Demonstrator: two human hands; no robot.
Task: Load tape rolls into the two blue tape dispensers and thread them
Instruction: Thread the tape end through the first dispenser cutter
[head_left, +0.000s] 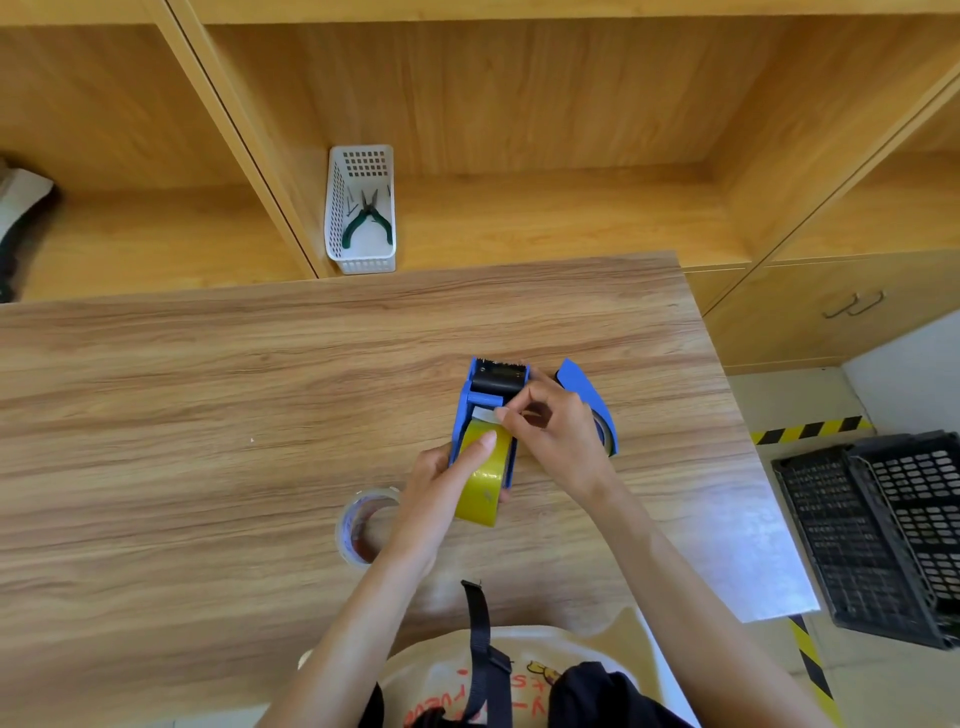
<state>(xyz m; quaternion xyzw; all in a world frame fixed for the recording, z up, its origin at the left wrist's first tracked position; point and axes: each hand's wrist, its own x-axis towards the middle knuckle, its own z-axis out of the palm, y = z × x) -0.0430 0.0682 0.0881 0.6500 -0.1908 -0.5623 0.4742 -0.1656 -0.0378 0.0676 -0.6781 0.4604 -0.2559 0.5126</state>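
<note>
Closest to me, a clear tape roll (366, 525) lies flat on the table (208, 389), just left of my left hand (441, 480). That hand grasps the yellow tape roll (485, 480) seated in the blue dispenser (491, 410). Beside it, my right hand (556, 431) pinches the tape's loose end (485, 414). Behind my right hand lies a second blue dispenser (584, 397).

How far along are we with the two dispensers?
Done: yellow roll sits in the near dispenser. In hand: left hand steadies it while right hand pinches the tape end toward the roller. Left: finish threading, then load the clear roll into the second dispenser.
</note>
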